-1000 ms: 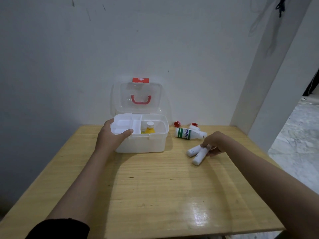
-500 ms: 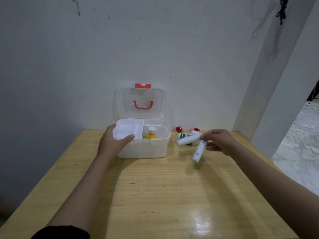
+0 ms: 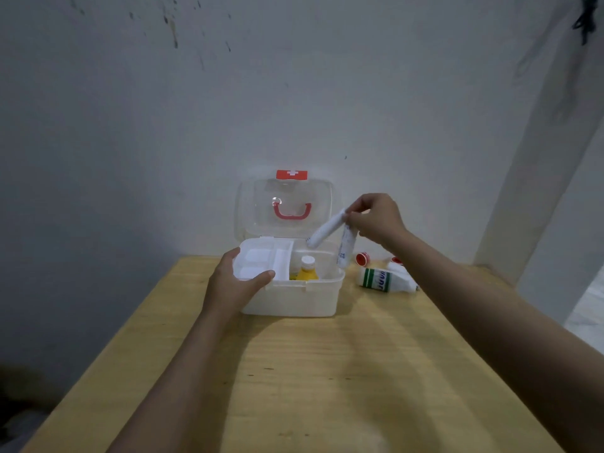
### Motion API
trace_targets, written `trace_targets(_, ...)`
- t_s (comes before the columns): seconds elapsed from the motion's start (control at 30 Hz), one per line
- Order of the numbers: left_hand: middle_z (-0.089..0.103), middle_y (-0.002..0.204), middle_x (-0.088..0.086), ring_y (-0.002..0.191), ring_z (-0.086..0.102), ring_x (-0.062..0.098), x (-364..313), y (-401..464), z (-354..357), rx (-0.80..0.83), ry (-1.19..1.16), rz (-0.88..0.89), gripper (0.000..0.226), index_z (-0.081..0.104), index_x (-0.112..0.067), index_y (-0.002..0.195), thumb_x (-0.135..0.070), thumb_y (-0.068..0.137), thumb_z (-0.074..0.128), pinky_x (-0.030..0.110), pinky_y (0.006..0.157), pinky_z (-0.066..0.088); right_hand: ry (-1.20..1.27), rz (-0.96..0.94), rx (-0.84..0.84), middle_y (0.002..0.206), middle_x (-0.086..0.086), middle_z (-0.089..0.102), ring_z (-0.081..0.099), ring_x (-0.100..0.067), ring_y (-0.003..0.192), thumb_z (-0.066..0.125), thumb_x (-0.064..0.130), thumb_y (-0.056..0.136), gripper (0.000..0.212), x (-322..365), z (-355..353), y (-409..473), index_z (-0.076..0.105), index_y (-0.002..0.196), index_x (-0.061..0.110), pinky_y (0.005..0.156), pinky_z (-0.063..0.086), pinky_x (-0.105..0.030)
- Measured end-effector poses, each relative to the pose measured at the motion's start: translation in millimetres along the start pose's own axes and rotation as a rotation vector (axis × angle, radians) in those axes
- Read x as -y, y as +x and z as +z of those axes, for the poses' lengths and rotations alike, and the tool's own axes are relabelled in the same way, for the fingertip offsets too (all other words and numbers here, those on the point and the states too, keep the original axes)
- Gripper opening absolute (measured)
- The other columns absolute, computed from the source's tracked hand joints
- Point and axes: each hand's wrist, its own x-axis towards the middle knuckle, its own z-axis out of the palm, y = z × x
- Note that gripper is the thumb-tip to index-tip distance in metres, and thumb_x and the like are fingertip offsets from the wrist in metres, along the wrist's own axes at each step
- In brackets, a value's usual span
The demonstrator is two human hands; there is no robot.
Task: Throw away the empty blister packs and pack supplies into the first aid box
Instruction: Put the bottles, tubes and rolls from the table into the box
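Note:
The white first aid box (image 3: 294, 299) stands open at the back of the wooden table, its clear lid (image 3: 284, 207) with a red handle leaning on the wall. My left hand (image 3: 235, 286) grips the box's front left corner, thumb on the inner white tray (image 3: 261, 259). A yellow bottle (image 3: 306, 271) with a white cap stands in the box's right compartment. My right hand (image 3: 376, 219) holds two white tubes (image 3: 333, 237) above that compartment, one slanted, one hanging down.
A white bottle with green bands (image 3: 384, 280) lies on the table (image 3: 327, 387) right of the box. Behind it are two small red-capped items (image 3: 362, 258). A wall stands directly behind the table and a pillar rises at the right.
My right hand has lifted the two white tubes from the table and carried them left and up, over the open box. My left hand has stayed on the box.

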Motion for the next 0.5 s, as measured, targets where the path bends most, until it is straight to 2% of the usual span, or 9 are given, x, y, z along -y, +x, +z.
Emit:
trace_targets(0.07, 0.049, 0.140, 0.001, 0.124, 0.047, 0.023, 0, 0, 0, -0.001, 0.001, -0.001, 0.089, 0.040, -0.024, 0.140, -0.047, 0.064, 0.081, 0.039, 0.095, 0.046, -0.099, -0.078, -0.010, 0.083, -0.004, 0.066, 0.061, -0.017, 0.080, 0.061, 0.008, 0.079, 0.010, 3, 14, 6, 0.071, 0.081, 0.010, 0.061, 0.045, -0.022)
trace_targets(0.13, 0.048, 0.141, 0.001, 0.125, 0.047, 0.024, 0, 0, 1, -0.004, 0.004, -0.006, 0.089, 0.039, -0.023, 0.140, -0.047, 0.064, 0.081, 0.040, 0.095, 0.046, -0.171, -0.124, 0.012, 0.081, -0.002, 0.065, 0.058, -0.014, 0.079, 0.062, 0.008, 0.078, 0.011, 7, 25, 11, 0.072, 0.081, 0.010, 0.059, 0.042, -0.019)
trace_targets(0.27, 0.048, 0.141, 0.001, 0.126, 0.047, 0.025, 0, 1, 0, 0.004, -0.001, -0.010, 0.093, 0.040, -0.024, 0.140, -0.051, 0.061, 0.081, 0.045, 0.099, 0.046, -0.322, -0.142, 0.047, 0.081, -0.002, 0.066, 0.062, -0.019, 0.079, 0.064, 0.008, 0.076, 0.008, 16, 38, 23, 0.071, 0.079, 0.010, 0.069, 0.056, -0.033)
trace_targets(0.5, 0.045, 0.144, 0.002, 0.128, 0.044, 0.025, 0, 1, 1, -0.005, 0.018, -0.006, 0.090, 0.038, -0.023, 0.141, -0.047, 0.066, 0.081, 0.041, 0.098, 0.045, -0.399, -0.170, 0.062, 0.083, -0.004, 0.067, 0.060, -0.019, 0.076, 0.062, 0.005, 0.078, 0.009, 18, 38, 25, 0.070, 0.082, 0.008, 0.064, 0.051, -0.030)
